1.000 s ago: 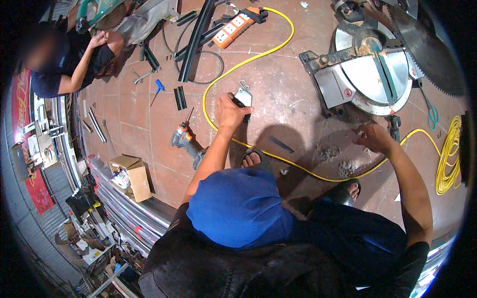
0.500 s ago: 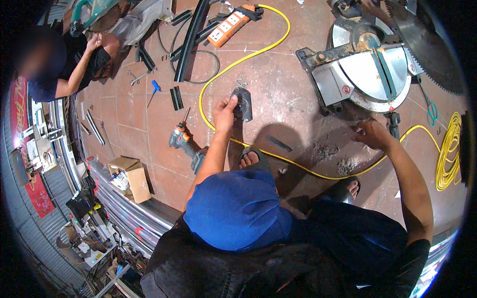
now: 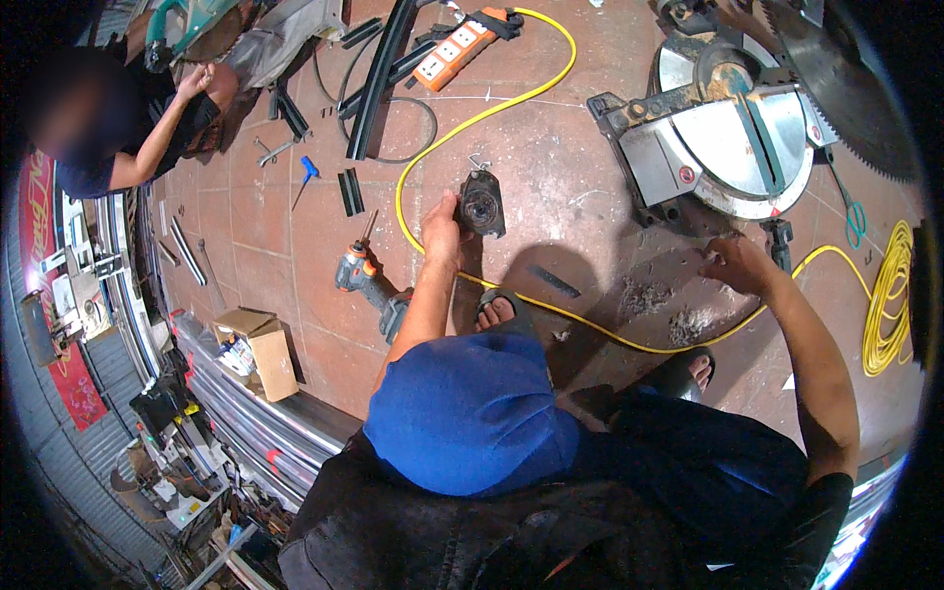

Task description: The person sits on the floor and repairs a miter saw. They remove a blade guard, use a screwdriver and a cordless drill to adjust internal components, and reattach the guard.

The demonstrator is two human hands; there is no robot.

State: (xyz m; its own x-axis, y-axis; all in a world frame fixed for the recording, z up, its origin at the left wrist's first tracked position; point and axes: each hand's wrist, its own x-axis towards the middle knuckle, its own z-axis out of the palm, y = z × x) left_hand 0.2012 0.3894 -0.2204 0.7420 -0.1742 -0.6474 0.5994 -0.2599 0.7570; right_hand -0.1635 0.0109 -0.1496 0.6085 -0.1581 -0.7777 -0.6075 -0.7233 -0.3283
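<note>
The dark part (image 3: 482,206) has been turned from its silver face, so its round centre is exposed. Its side is pinched by the left hand (image 3: 441,232), well inside the floor's (image 3: 551,147) left edge; the right hand (image 3: 739,265) is loosely curled.

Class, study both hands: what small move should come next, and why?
Perhaps bring the right hand across to steady the dark part: the left hand alone holds it, by one edge, while the right appears empty and well apart from it.
</note>
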